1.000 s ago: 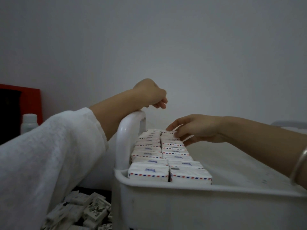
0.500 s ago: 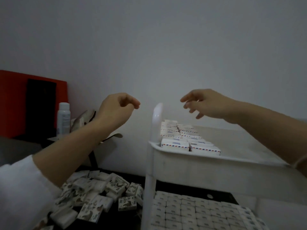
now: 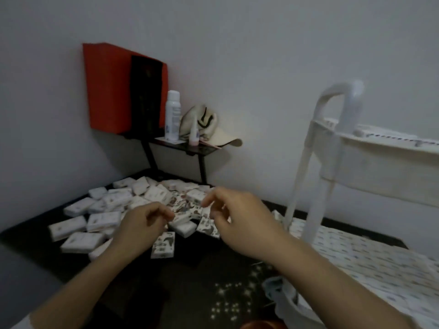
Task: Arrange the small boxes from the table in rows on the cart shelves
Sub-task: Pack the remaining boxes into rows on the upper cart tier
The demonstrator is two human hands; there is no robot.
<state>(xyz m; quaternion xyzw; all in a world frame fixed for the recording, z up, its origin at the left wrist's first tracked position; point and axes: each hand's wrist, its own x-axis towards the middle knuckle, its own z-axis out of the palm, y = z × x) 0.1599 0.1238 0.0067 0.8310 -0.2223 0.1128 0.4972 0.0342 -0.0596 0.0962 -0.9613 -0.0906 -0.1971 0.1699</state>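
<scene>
A heap of small white boxes with printed pictures lies on the dark table. My left hand and my right hand hover side by side just over the near edge of the heap. Their fingers are loosely curled and hold nothing. One box lies alone just below my left hand. The white cart stands to the right. Its top shelf holds boxes near the rim, and its lower shelf is covered with neat rows of boxes.
A small black wall shelf behind the heap carries a red and black box, a white spray bottle, a tiny bottle and a pale cap. The cart's white handle post rises close to my right hand.
Both hands have left the cart's top shelf and come down to the left, over the heap on the table. My view has dropped and swung left with them.
</scene>
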